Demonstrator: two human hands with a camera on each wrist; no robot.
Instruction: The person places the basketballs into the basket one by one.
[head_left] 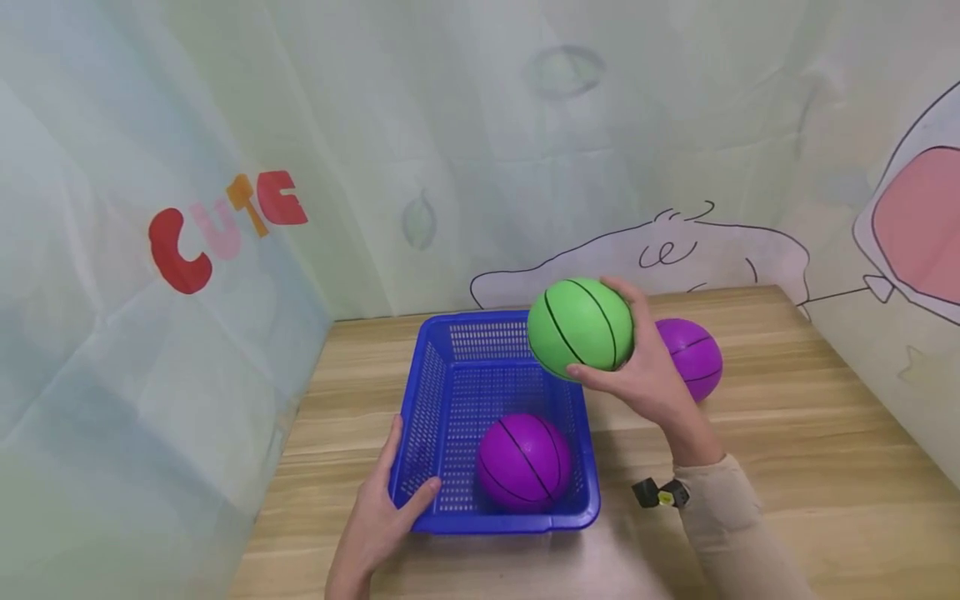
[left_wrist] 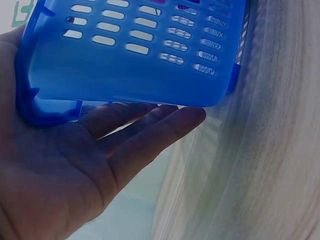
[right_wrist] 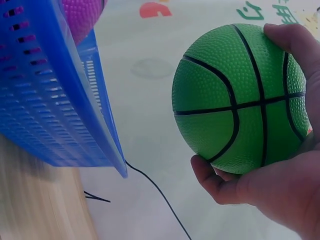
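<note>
My right hand [head_left: 648,375] grips a green toy basketball [head_left: 581,329] with black lines, fingers and thumb spread around its right side. The ball is held up over the right rim of a blue plastic basket [head_left: 498,523]; in the right wrist view the green ball [right_wrist: 235,100] shows beside the basket wall [right_wrist: 95,120]. At the basket's near left corner, my left hand [head_left: 378,508] holds the rim, thumb over the top and fingers along the outside. Inside the basket, near its front right corner, lies a purple ball [head_left: 525,462].
A second purple ball [head_left: 692,358] sits on the wooden table [head_left: 810,433] right of the basket, partly hidden by my right hand. Printed curtains [head_left: 420,125] stand behind and at the sides. A small black camera piece [head_left: 660,494] is by my right wrist.
</note>
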